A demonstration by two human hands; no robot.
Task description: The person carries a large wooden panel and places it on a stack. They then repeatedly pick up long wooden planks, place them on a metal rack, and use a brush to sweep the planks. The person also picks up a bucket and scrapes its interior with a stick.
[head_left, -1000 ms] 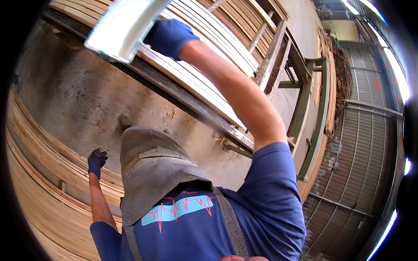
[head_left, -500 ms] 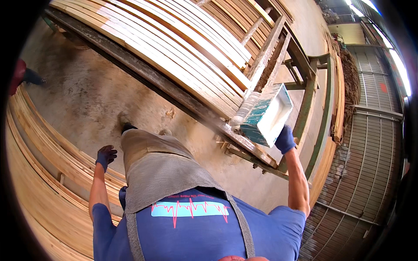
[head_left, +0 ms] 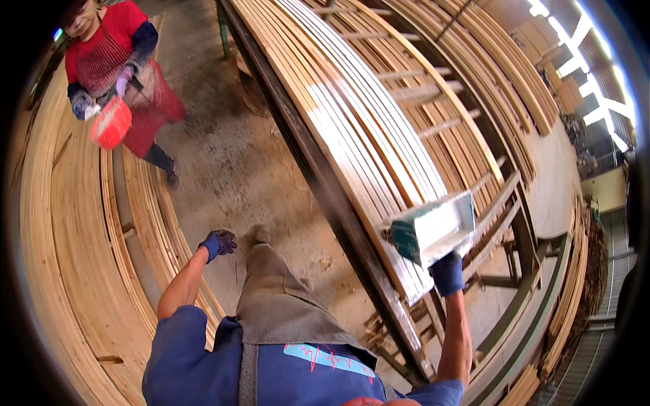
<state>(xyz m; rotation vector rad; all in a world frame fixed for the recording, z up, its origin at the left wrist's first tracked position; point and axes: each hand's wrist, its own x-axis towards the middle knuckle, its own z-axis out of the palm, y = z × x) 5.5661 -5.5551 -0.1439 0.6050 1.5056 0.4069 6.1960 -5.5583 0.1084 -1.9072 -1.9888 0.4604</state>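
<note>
My right hand (head_left: 447, 273), in a dark blue glove, grips the near side of a teal rectangular box (head_left: 407, 241) with a white-coated inside. The tilted box is over the near end of a row of long wooden strips (head_left: 369, 159), whose tops there shine wet and white. Its underside is hidden, so whether it touches the strips I cannot tell. My left hand (head_left: 219, 244), also gloved, hangs in the air beside my leg with its fingers apart and nothing in them.
A long metal frame (head_left: 335, 210) carries the strips. At the far left a co-worker (head_left: 112, 64) in red holds a red bowl-like container (head_left: 111, 124). Long boards (head_left: 71, 223) are stacked to my left, and more timber (head_left: 504, 64) lies beyond the frame.
The teal box has gone from the frame's end bar to over the strip ends, my right hand still gripping it. The view has turned, bringing the co-worker into sight. My left hand remains empty.
</note>
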